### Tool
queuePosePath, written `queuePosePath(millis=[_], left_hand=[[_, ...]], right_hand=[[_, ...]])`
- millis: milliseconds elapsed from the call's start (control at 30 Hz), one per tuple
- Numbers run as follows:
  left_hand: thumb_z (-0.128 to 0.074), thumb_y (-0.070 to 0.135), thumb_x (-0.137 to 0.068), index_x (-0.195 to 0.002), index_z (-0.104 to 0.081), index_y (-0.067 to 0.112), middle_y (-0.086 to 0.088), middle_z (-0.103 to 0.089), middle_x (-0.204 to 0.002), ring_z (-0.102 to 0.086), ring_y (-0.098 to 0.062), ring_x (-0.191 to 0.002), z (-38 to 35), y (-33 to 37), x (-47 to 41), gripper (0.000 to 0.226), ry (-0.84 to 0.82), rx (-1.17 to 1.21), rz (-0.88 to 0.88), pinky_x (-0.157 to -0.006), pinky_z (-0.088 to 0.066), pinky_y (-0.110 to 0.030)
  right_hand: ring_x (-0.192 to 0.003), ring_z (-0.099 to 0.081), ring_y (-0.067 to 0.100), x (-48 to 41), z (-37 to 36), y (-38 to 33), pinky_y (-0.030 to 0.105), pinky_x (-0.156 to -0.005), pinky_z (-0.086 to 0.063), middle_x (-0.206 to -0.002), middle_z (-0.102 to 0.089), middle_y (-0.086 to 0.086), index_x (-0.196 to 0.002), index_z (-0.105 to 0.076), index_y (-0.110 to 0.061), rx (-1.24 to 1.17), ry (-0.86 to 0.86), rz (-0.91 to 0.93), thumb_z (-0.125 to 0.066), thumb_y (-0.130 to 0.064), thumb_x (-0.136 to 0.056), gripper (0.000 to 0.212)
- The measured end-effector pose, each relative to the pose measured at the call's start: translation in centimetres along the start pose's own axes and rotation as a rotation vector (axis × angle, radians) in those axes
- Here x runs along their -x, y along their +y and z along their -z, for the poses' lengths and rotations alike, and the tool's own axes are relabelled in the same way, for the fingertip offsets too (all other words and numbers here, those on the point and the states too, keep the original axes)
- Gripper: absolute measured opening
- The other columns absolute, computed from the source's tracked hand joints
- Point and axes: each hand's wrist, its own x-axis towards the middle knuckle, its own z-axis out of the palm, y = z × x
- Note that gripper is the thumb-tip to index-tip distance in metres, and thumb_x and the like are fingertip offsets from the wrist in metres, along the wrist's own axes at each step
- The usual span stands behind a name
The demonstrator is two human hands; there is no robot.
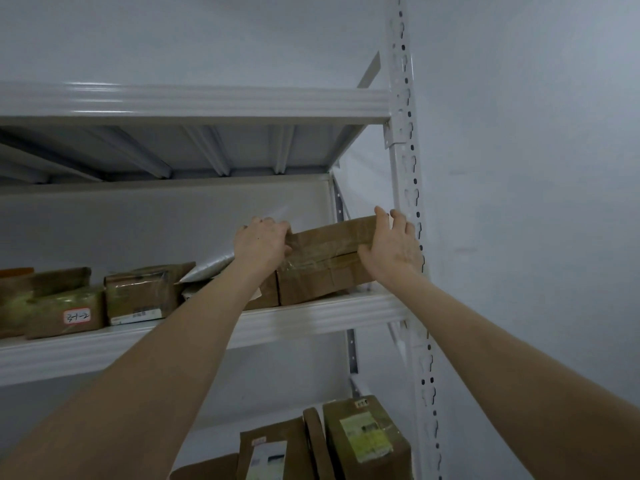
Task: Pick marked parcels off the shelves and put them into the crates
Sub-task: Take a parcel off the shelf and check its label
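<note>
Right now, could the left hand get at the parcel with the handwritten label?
Probably not yet: the left hand grips the brown box. The labelled parcel sits unblocked at the shelf front.

Single wide-angle view from the head, tilted up and forward at the right end of a rack (410, 202). Close in, at arm's reach: left hand (261, 244) and right hand (391, 247) mid-frame on a parcel (325, 268) at the right end of the middle shelf (311, 317). Underside of the upper shelf (207, 147) overhead, wall (536, 168) along the right.
</note>
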Motion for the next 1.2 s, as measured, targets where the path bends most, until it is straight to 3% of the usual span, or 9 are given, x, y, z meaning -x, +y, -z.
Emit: queuePosePath(millis=[167,333,500,600,700,800,933,1033,1200], left_hand=[[-0.055,0.032,-0.095,-0.124,-0.053,0.025,-0.003,-0.058,-0.122,-0.048,-0.024,-0.117,0.1,-1.3,0.9,0.030,0.021,0.033,0.020,-0.091,-0.040,-0.039],[-0.056,0.026,-0.094,-0.122,-0.057,0.026,-0.005,-0.061,-0.121,-0.051,-0.026,-0.114,-0.4,-2.2,1.5,0.028,0.047,0.181,0.050,-0.094,-0.044,-0.041],[-0.049,0.021,-0.098,-0.118,-0.064,0.024,-0.001,-0.065,-0.119,-0.059,-0.021,-0.108,1.1,0.0,2.9,0.025,0.179,0.432,0.067,-0.087,-0.048,-0.034],[-0.048,0.022,-0.098,-0.129,-0.055,0.021,-0.005,-0.055,-0.132,-0.050,-0.021,-0.121,2.2,0.9,3.3,0.032,0.221,0.527,0.107,-0.099,-0.042,-0.036],[-0.046,0.027,-0.099,-0.140,-0.043,0.012,-0.012,-0.046,-0.141,-0.043,-0.029,-0.129,2.4,0.2,4.0,0.044,0.099,0.555,0.253,-0.103,-0.037,-0.039],[-0.043,0.038,-0.099,-0.143,-0.036,0.007,-0.015,-0.045,-0.142,-0.044,-0.032,-0.128,2.2,0.1,4.6,0.054,-0.113,0.677,0.295,-0.100,-0.038,-0.037],[-0.046,0.046,-0.096,-0.138,-0.042,0.012,-0.013,-0.044,-0.141,-0.050,-0.030,-0.120,2.2,0.4,5.1,0.055,-0.027,0.928,0.408,-0.097,-0.041,-0.038],[-0.049,0.055,-0.090,-0.133,-0.044,0.014,-0.012,-0.045,-0.136,-0.050,-0.030,-0.114,2.4,0.1,5.4,0.059,0.048,1.058,0.531,-0.090,-0.041,-0.038],[-0.053,0.063,-0.085,-0.144,-0.034,0.010,-0.014,-0.042,-0.143,-0.044,-0.034,-0.126,2.3,-0.5,5.9,0.081,-0.056,1.152,0.598,-0.099,-0.040,-0.043]], right_hand=[[-0.137,-0.028,0.032,-0.1,0.4,0.0,0.044,-0.107,-0.034,-0.154,-0.023,0.011,-0.152,-0.013,-0.018,-0.054,-0.019,-0.037,-0.052,-0.031,-0.093,0.072],[-0.125,-0.046,0.033,-0.6,0.1,-0.4,0.052,-0.097,-0.045,-0.145,-0.038,0.010,-0.151,-0.010,-0.028,-0.253,-0.121,-0.106,-0.051,-0.044,-0.092,0.074],[-0.127,-0.045,0.033,-0.1,1.3,-0.9,0.045,-0.098,-0.041,-0.147,-0.037,0.011,-0.151,-0.019,-0.017,-0.367,-0.021,-0.195,-0.047,-0.046,-0.095,0.068],[-0.124,-0.047,0.033,0.1,2.1,-0.6,0.040,-0.093,-0.041,-0.144,-0.040,0.013,-0.147,-0.027,-0.009,-0.416,0.016,-0.292,-0.045,-0.048,-0.096,0.067],[-0.115,-0.053,0.031,0.8,2.5,0.0,0.037,-0.085,-0.042,-0.135,-0.051,0.013,-0.139,-0.042,-0.005,-0.406,-0.026,-0.324,-0.042,-0.049,-0.097,0.061],[-0.114,-0.054,0.030,1.2,2.6,0.1,0.040,-0.091,-0.047,-0.132,-0.054,0.012,-0.139,-0.042,-0.006,-0.481,-0.061,-0.344,-0.045,-0.050,-0.095,0.063],[-0.101,-0.057,0.026,1.5,3.1,-0.1,0.035,-0.080,-0.046,-0.120,-0.056,0.010,-0.123,-0.052,-0.006,-0.627,-0.065,-0.406,-0.050,-0.050,-0.091,0.055],[-0.094,-0.056,0.025,1.9,3.7,-0.1,0.036,-0.075,-0.046,-0.105,-0.056,0.008,-0.112,-0.049,-0.011,-0.724,-0.048,-0.457,-0.053,-0.049,-0.090,0.044],[-0.081,-0.052,0.025,3.0,4.1,0.2,0.031,-0.060,-0.041,-0.095,-0.052,0.010,-0.103,-0.051,-0.014,-0.824,-0.016,-0.554,-0.061,-0.044,-0.083,0.038]])
